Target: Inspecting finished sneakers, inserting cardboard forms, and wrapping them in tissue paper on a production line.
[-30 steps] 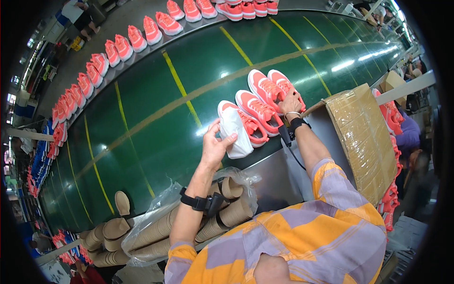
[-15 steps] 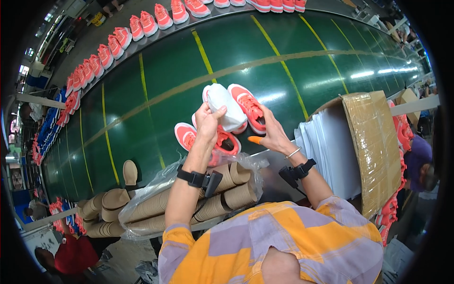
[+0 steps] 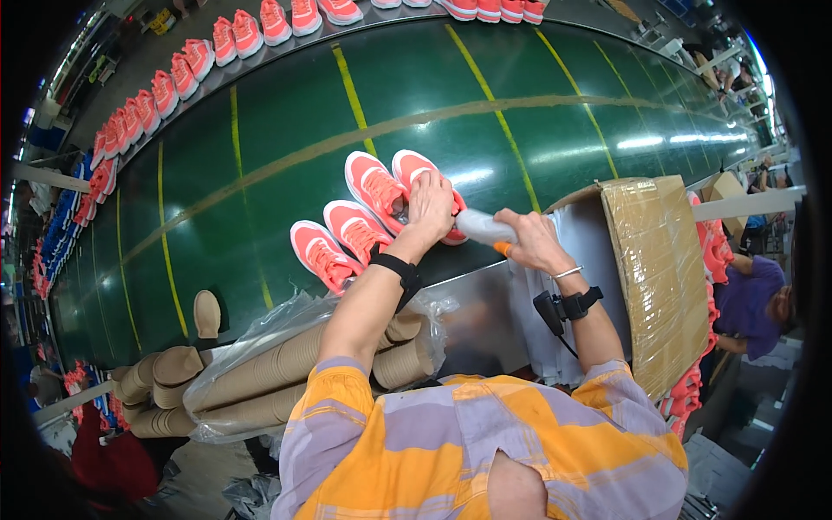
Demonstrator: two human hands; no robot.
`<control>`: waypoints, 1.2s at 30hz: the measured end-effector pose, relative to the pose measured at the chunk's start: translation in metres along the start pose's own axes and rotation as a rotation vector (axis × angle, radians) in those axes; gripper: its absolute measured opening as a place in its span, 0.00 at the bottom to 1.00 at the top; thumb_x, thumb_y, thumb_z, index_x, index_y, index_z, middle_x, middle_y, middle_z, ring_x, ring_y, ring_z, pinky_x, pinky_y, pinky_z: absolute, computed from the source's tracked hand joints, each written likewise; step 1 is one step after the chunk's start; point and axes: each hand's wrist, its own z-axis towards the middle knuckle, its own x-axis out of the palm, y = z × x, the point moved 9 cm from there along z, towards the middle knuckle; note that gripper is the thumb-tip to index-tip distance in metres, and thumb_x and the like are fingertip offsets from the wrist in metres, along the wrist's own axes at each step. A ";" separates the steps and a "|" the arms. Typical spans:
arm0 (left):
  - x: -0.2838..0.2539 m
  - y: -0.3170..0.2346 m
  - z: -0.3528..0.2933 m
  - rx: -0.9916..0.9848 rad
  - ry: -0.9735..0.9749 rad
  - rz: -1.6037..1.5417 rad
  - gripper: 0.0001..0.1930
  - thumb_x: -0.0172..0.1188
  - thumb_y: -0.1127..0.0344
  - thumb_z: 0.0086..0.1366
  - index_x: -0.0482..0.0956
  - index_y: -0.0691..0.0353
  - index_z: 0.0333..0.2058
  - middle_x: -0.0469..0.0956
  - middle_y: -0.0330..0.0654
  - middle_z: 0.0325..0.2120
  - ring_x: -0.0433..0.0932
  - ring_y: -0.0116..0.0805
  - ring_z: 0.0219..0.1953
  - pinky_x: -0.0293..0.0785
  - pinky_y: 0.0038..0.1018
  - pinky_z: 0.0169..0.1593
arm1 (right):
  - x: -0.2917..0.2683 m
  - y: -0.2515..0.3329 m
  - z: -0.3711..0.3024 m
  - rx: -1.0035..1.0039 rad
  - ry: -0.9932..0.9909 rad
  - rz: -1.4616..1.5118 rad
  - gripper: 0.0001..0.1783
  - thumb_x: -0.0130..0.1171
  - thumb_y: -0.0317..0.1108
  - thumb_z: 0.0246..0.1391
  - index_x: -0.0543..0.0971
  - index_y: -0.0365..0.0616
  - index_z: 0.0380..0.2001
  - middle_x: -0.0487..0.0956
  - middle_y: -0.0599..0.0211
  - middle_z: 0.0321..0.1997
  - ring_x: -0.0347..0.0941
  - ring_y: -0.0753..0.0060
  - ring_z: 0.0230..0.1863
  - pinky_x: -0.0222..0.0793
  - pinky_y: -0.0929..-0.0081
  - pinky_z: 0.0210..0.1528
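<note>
My left hand (image 3: 431, 206) is closed over the laced opening of a coral sneaker (image 3: 411, 163) with a white sole, the right one of the farther pair; its fingers hide much of the shoe. In my right hand (image 3: 537, 243) is a wad of white paper (image 3: 484, 227), its tip by the sneaker's heel. An orange cover is on a finger of that hand. Left of the held shoe, its mate (image 3: 371, 184) stands close beside it. Nearer to me are two more coral sneakers (image 3: 354, 227), (image 3: 319, 251), side by side with toes pointing away and left.
Under the shoes runs a green conveyor (image 3: 286, 113) with yellow lines. A cardboard box (image 3: 654, 269) with white paper sheets (image 3: 598, 260) stands at right. Plastic-wrapped brown molded inserts (image 3: 269, 381) lie at lower left, one loose insert (image 3: 206, 314) on the belt. Sneakers (image 3: 230, 39) line the far ledge.
The white paper wad has passed from my left hand to my right. My left hand has gone onto the right sneaker, where my right hand was. The view has shifted slightly.
</note>
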 end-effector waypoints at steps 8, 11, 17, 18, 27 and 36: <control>0.009 -0.008 0.013 0.221 0.013 -0.036 0.12 0.54 0.69 0.55 0.72 0.71 0.35 0.73 0.56 0.34 0.76 0.54 0.41 0.76 0.40 0.42 | 0.010 -0.002 0.039 -0.051 0.160 -0.091 0.21 0.67 0.35 0.37 0.75 0.44 0.38 0.79 0.49 0.27 0.77 0.44 0.33 0.72 0.55 0.37; 0.013 -0.014 0.013 0.306 0.040 0.075 0.11 0.53 0.70 0.55 0.71 0.72 0.35 0.73 0.57 0.35 0.76 0.54 0.40 0.76 0.41 0.42 | 0.034 0.009 0.058 -0.122 0.113 -0.218 0.23 0.65 0.35 0.38 0.70 0.43 0.40 0.78 0.47 0.25 0.77 0.43 0.32 0.72 0.53 0.36; 0.006 -0.011 0.024 0.192 0.132 -0.078 0.11 0.53 0.73 0.54 0.71 0.73 0.36 0.73 0.58 0.34 0.77 0.57 0.37 0.76 0.44 0.39 | 0.056 -0.019 0.093 0.019 0.001 -0.072 0.40 0.61 0.35 0.38 0.60 0.36 0.57 0.78 0.44 0.25 0.77 0.40 0.33 0.73 0.49 0.36; 0.004 -0.010 0.026 0.213 0.083 -0.092 0.10 0.53 0.74 0.54 0.71 0.74 0.35 0.73 0.60 0.34 0.77 0.59 0.36 0.76 0.45 0.39 | 0.052 -0.024 0.091 0.034 0.067 0.048 0.49 0.60 0.35 0.39 0.50 0.36 0.64 0.78 0.40 0.30 0.77 0.37 0.35 0.74 0.48 0.37; 0.006 0.000 0.026 0.058 -0.025 -0.174 0.10 0.55 0.73 0.55 0.71 0.72 0.35 0.73 0.58 0.36 0.75 0.57 0.40 0.74 0.45 0.42 | 0.071 -0.007 0.104 -0.001 -0.050 -0.125 0.49 0.58 0.36 0.47 0.43 0.38 0.67 0.73 0.35 0.40 0.76 0.35 0.33 0.74 0.47 0.37; 0.008 -0.014 0.036 0.211 0.053 0.012 0.10 0.57 0.67 0.55 0.76 0.68 0.33 0.78 0.51 0.28 0.76 0.46 0.39 0.67 0.38 0.45 | 0.061 -0.038 0.111 -0.234 0.246 0.199 0.32 0.60 0.36 0.50 0.61 0.38 0.56 0.75 0.37 0.41 0.72 0.37 0.44 0.69 0.53 0.45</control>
